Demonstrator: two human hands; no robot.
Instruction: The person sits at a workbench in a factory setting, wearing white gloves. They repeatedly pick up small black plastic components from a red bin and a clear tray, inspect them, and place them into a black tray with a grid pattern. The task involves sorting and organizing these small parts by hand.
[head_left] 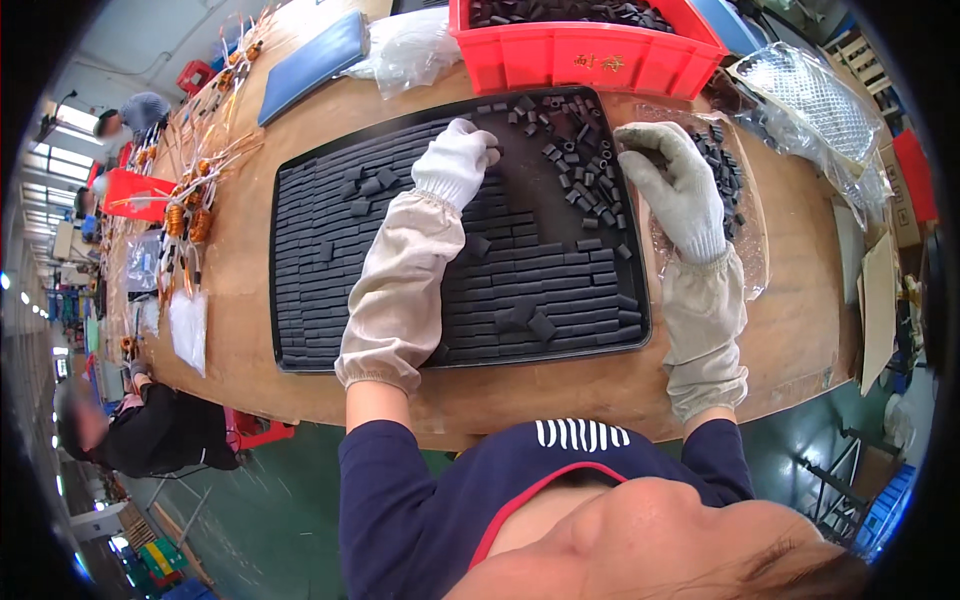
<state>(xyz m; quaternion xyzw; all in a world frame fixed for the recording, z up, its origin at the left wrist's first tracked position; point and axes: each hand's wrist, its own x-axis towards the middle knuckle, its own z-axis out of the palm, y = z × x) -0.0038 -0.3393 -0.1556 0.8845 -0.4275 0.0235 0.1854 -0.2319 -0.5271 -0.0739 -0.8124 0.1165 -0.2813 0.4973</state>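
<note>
Nearest me, low in the frame, both forearms run up from the lower edge in beige cloth sleeve covers. Above them the wide black rectangular plastic tray (285, 300) fills the middle, its left and lower parts packed with neat rows of small dark rectangular blocks (520, 275).

My left hand (455, 165), in a white knit glove, sits at centre top of the tray with its fingers curled together at the edge of the bare patch; I judge it pinches one block, though I cannot see it clearly. My right hand (675, 185), in a grey knit glove, hovers over the tray's right rim, fingers bent down onto the clear plastic bag of loose dark blocks (735, 185); I cannot tell whether it grips any.

The risks as I see them: a sleeve dragging across the finished rows and knocking them askew, as a few tilted pieces at lower centre suggest, and the scattered loose blocks (570, 150) being swept off the edge.

Farthest, at top centre, stands a red plastic crate (590, 60)
</note>
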